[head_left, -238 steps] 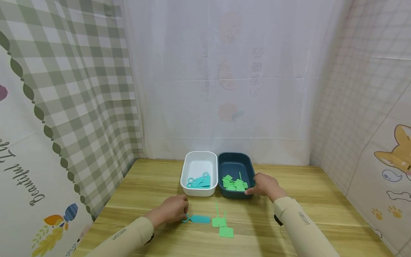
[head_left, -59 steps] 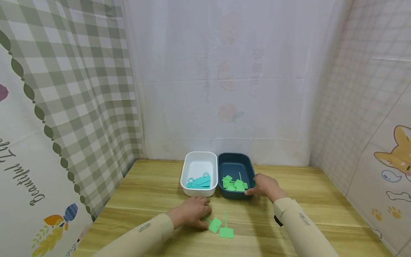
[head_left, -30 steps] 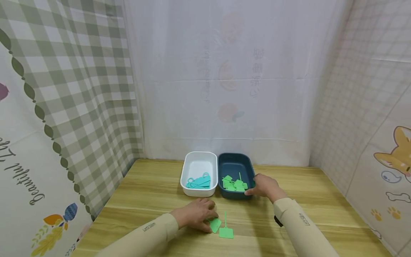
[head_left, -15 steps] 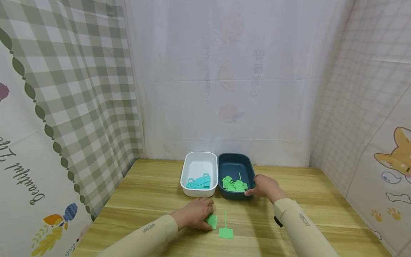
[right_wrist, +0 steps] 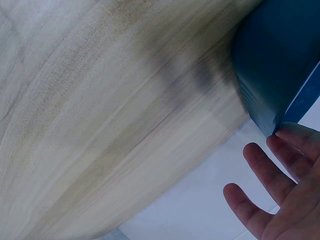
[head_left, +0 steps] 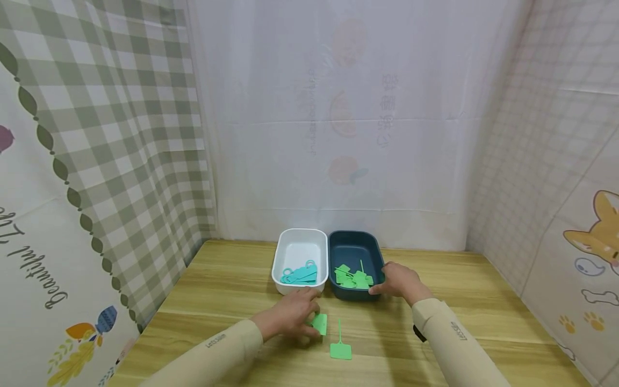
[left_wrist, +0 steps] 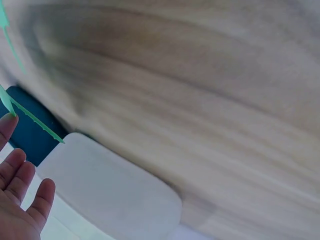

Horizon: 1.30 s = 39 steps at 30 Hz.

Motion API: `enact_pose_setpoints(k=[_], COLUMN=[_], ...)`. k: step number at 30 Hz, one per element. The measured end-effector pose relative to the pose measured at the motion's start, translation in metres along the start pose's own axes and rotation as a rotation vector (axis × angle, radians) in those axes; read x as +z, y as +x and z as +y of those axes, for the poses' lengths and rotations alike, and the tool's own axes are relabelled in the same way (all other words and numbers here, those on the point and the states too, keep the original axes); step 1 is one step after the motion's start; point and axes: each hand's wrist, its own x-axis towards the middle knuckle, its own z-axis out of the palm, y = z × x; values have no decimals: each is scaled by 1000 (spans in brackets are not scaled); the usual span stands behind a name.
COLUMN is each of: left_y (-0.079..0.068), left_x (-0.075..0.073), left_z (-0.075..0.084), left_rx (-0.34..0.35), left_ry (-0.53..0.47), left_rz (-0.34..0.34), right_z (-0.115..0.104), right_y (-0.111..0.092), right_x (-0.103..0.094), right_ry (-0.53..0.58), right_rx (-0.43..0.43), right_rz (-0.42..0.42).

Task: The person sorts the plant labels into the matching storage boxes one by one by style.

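Observation:
My left hand point(head_left: 292, 314) pinches a green cable tie tag point(head_left: 319, 324) by its flat plate, just off the table in front of the white box. In the left wrist view the tag's toothed tail point(left_wrist: 40, 123) sticks out past the fingertips. A second green cable tie tag point(head_left: 340, 351) lies on the table to the right, its tail pointing away from me. With thumb and fingers, my right hand point(head_left: 402, 280) grips the near right rim of the dark blue box point(head_left: 353, 294); the right wrist view shows the fingertips at that rim.
Several green tags point(head_left: 355, 279) lie inside the dark blue box. Beside it on the left, the white box point(head_left: 302, 289) holds several turquoise ring-ended tags point(head_left: 302, 275). Both stand near the back of the wooden table point(head_left: 232, 269), before a hanging white cloth point(head_left: 271, 161).
The turquoise tag that lay on the table is gone from there. My left hand took the nearer-left green tag, turned it and lifted it slightly towards the boxes. My right hand stays put.

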Motion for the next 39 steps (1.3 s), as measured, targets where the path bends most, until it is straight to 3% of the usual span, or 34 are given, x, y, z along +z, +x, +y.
enact_pose_setpoints(k=[11,24,33,39], left_y=[18,59,88,102], left_x=[-18,-37,-44,-43], left_z=[0,-5,-12,-10], left_rx=[-18,-78,-143,-189], left_ry=[41,114,152,139], left_rz=[65,95,78,29], right_z=[0,0,1,1], right_y=[0,2,2,3], right_x=[0,1,2,2], right_ry=[-2,-11,-9,-9], right_rx=[-3,-1,2,8], right_rz=[13,10,15,8])
